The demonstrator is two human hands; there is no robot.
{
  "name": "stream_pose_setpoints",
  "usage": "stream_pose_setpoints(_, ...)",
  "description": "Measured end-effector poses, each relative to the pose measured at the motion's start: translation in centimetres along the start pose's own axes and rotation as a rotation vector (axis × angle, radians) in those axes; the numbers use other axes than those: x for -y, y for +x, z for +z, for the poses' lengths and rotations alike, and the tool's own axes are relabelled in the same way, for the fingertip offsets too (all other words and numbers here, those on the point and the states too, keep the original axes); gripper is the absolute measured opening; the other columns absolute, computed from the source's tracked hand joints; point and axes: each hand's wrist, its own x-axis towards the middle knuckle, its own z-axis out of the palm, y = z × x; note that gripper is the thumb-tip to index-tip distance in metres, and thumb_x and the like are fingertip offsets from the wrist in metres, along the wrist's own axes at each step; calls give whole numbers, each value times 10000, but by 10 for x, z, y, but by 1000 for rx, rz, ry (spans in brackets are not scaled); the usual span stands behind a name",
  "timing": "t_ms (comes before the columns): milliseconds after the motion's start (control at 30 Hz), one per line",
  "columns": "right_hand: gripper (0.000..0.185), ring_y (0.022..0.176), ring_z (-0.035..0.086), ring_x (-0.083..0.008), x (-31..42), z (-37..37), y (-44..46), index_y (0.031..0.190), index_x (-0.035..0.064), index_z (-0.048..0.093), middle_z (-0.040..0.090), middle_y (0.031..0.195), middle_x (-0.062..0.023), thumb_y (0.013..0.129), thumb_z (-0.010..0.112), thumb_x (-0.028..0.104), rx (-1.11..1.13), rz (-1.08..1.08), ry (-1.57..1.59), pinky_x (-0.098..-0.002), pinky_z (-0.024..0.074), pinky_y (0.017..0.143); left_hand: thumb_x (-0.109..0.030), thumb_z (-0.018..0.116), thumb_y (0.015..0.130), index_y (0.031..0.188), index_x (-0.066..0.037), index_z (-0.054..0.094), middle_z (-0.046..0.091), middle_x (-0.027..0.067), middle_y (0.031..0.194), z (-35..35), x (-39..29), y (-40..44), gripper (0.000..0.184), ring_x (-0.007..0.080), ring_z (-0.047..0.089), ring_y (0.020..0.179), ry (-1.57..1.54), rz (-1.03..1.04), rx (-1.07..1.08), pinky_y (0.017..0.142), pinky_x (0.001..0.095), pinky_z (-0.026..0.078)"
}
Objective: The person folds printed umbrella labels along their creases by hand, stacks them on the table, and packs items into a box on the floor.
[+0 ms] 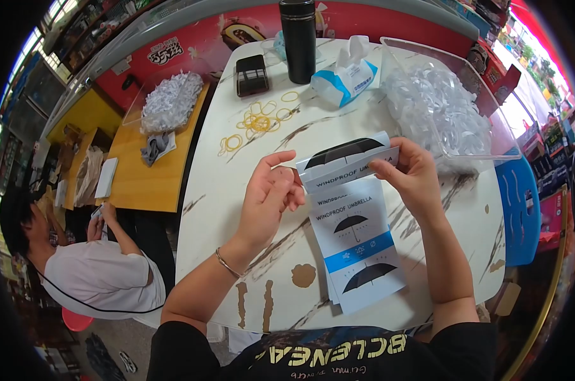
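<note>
A printed paper leaflet [348,166] with a black umbrella picture and the words "WINDPROOF UMBRELLA" is bent over into a curve above the table. My right hand [414,174] grips its right end, thumb on the front and fingers behind. At the leaflet's left edge is my left hand [271,193], index finger stretched and the other fingers half curled; it looks open, and whether it touches the paper is hard to see. Beneath lies a small stack of similar leaflets [357,244], slightly fanned, with a blue band across the top one.
Yellow rubber bands [260,122] lie loose on the marbled table [221,203]. Behind them stand a black box [252,75], a black bottle [298,44] and a tissue pack [346,79]. A clear bin [449,154] holds plastic-wrapped items. Another person [103,273] sits left, beside a yellow table [151,184].
</note>
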Motion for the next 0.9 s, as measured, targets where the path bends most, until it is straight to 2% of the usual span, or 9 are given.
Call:
stream_pose_setpoints(167,220,759,602,-75,-9,7,0,989,-41,574,654,862,-71,796,656,27,-102,-81,-2,-195,488,631,-104,419,939,1211,-14,379,539,70,896,5,-2,-3,290,128,589,776,-16,33,14,654,224,457)
stream_pose_setpoints(567,263,792,619,-101,-10,14,-2,1017,-44,548,652,902,-97,780,655,-4,-150,-132,-9,-206,519,652,18,473,870,1221,-16,374,560,73,863,9,-2,-8,366,121,579,747,125,160,11,652,223,451)
stream_pose_setpoints(900,279,795,623,-109,-7,13,-3,1029,-52,545,651,910,-102,780,659,2,-132,-106,19,-209,518,661,15,540,856,1189,-2,379,576,78,847,7,-3,-8,370,113,591,770,153,183,13,692,220,482)
